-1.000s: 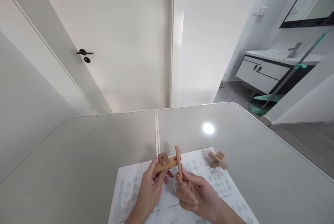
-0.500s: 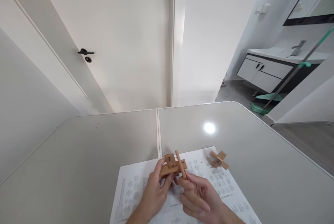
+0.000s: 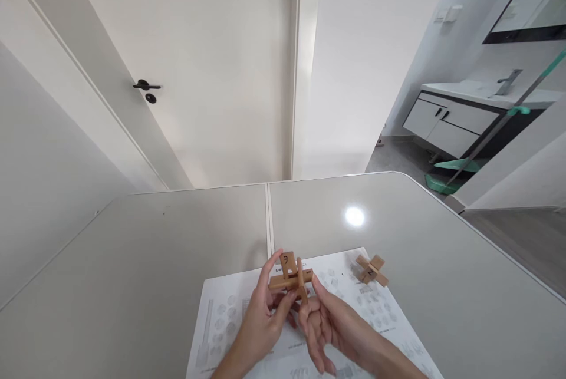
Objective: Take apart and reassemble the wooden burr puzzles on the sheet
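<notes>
Near the table's front, a wooden interlocking puzzle is held up between both hands. One upright piece bears a dark mark like a 3, and a narrow wooden stick crosses the front. My left hand grips the puzzle from the left, with thumb below and a finger behind the marked piece. From the right, my right hand presses its thumb to the puzzle's right end, its curled fingers under the stick. A second wooden puzzle, cross-shaped and marked 2, lies to the right.
A white printed sheet with small drawings lies under the hands. The grey table has a seam down its middle. Beyond it stand a white door and, at right, a washbasin cabinet with a green broom and dustpan.
My right hand has turned and its thumb has moved up to the puzzle's right end. The stick now sits closer against the puzzle and stands more upright. My left hand keeps its grip.
</notes>
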Motion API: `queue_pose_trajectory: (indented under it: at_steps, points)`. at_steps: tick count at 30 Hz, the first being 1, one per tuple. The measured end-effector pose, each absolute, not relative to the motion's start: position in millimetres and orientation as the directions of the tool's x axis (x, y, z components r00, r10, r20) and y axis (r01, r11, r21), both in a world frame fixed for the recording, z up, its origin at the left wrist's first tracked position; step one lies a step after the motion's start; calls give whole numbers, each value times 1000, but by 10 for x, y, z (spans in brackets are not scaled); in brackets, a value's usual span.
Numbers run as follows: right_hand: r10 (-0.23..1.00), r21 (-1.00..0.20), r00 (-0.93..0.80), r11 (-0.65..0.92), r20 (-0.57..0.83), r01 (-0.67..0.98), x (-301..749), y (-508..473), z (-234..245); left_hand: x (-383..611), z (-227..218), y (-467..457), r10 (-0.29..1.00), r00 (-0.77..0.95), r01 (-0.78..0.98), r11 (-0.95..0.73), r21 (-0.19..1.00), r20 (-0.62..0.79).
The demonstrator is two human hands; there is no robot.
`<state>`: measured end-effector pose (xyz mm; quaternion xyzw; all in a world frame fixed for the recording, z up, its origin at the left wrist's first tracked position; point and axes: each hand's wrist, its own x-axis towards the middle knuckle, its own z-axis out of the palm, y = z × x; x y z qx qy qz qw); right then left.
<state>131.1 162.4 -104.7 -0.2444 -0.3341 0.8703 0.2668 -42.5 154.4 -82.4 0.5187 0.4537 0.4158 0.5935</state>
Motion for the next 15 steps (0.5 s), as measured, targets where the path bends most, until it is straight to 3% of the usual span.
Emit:
queue_pose_trajectory:
  at_steps: [3, 7, 10, 15]
  points:
    - [825, -888, -504, -405, -254, -215, 1372, 1662, -976, -420, -816, 1548, 973, 204, -60, 118, 991, -104]
    - [980, -994, -177, -102, -93, -38, 1420, 1662, -895, -436, -852, 1554, 965, 234, -63, 134, 989, -116]
    - [985, -999, -174, -1, -10, 52, 1410, 1633, -889, -447, -876, 1563, 957, 272, -66, 126, 990, -103]
    - [952, -998, -304, -9, -26, 57, 1355, 1619, -953, -445, -873, 1566, 951, 293, -70, 127, 989, -101]
